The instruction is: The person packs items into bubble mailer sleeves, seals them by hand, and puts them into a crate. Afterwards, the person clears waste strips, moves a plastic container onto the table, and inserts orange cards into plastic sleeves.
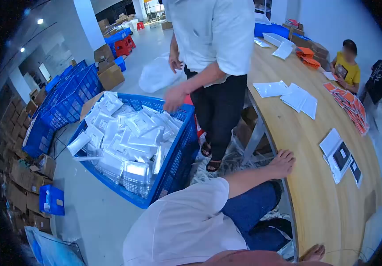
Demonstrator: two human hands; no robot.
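Observation:
My left hand (282, 164) rests on the near edge of the wooden table (306, 199), fingers apart and holding nothing. At the bottom of the view, my right hand (313, 253) lies partly in view on the same table edge, with nothing visible in it. Beyond my hands, a white-framed item with a dark panel (340, 155) lies on the tabletop. Left of my body stands a blue crate (177, 164) heaped with clear and white plastic packets (140, 124). A person in a white shirt (231, 35) stands beside it, one hand (174, 97) over its edge.
White sheets (299, 99) and orange packets (348, 106) lie farther along the table. A person in yellow (347, 71) and one in black (379, 82) are across it. Blue crates (73, 95), cardboard boxes (111, 76) and a blue bin (52, 199) stand left.

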